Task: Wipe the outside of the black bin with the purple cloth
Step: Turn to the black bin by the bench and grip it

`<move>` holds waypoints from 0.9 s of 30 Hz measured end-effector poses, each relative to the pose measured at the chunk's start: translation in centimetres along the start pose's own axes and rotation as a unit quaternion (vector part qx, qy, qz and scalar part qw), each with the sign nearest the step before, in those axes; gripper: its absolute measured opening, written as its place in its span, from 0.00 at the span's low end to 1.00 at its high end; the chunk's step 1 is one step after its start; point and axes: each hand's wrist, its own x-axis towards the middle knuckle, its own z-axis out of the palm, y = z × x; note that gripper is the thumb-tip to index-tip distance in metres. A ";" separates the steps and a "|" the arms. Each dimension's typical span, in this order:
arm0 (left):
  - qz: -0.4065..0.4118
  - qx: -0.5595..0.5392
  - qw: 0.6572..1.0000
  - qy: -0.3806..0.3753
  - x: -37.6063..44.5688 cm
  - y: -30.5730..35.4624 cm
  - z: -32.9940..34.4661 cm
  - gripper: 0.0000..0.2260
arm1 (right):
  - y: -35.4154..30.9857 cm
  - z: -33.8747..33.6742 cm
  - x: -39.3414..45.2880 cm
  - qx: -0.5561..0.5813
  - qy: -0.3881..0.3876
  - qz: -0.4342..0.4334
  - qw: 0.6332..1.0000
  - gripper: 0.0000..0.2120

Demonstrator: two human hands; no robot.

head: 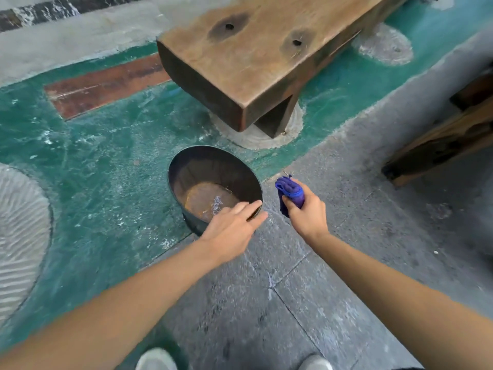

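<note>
Green floor | left hand [231,231] on black bin [192,220] rim | right hand [306,212] grips purple cloth [290,192]

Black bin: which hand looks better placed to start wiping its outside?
The right hand: it grips the purple cloth beside the bin. The left hand is bare, reaching its rim.
</note>
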 end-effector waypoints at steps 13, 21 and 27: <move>-0.011 0.027 0.977 0.210 1.4 -0.1 3.7 0.22 | 3.1 4.4 10.1 -0.001 0.057 -0.128 0.990 0.18; -0.113 -0.106 0.959 0.239 1.3 -1.4 0.3 0.19 | 0.4 2.6 8.2 0.072 0.064 -0.185 0.978 0.20; -0.162 -0.233 0.910 0.302 1.7 -4.5 -4.1 0.20 | -1.1 1.6 7.7 0.086 0.045 -0.257 0.961 0.20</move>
